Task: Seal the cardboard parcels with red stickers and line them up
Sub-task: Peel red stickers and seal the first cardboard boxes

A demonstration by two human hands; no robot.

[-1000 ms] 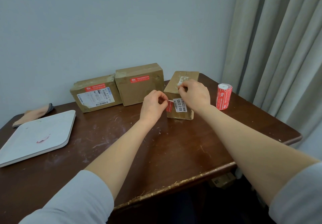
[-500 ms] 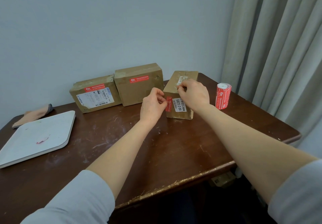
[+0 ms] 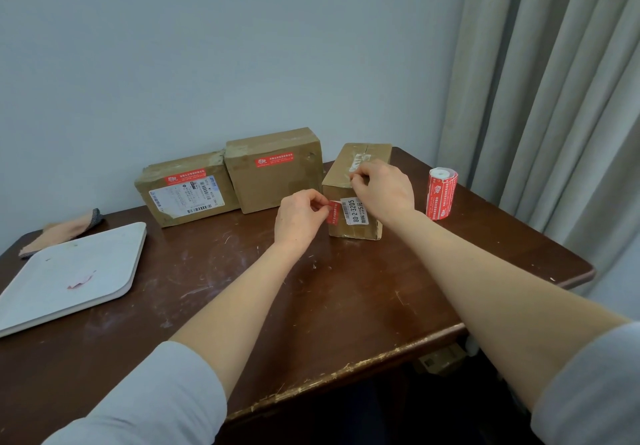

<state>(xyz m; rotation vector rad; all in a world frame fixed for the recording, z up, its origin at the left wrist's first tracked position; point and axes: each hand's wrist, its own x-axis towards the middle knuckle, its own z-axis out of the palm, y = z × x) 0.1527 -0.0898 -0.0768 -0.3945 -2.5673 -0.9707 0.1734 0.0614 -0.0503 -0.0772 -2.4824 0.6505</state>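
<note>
Three cardboard parcels stand at the back of the dark wooden table (image 3: 311,306). The left parcel (image 3: 183,190) and the middle parcel (image 3: 273,171) each carry a red sticker and touch each other. The right parcel (image 3: 360,167) stands apart, end-on to me, with a white label on its near face. My left hand (image 3: 299,217) pinches a red sticker (image 3: 333,212) against that near face, left of the label. My right hand (image 3: 382,190) rests on the parcel's top front edge, fingers curled over it. A red sticker roll (image 3: 440,193) stands upright to the right.
A white tray (image 3: 69,275) lies at the left with a pink scrap on it. A folded cloth (image 3: 65,231) sits behind the tray. Curtains (image 3: 554,98) hang at the right, close to the table's corner. A small box (image 3: 440,361) lies on the floor under the front edge.
My left hand has shifted slightly with the red sticker against the parcel's near face. The right hand has stayed on the parcel's top edge.
</note>
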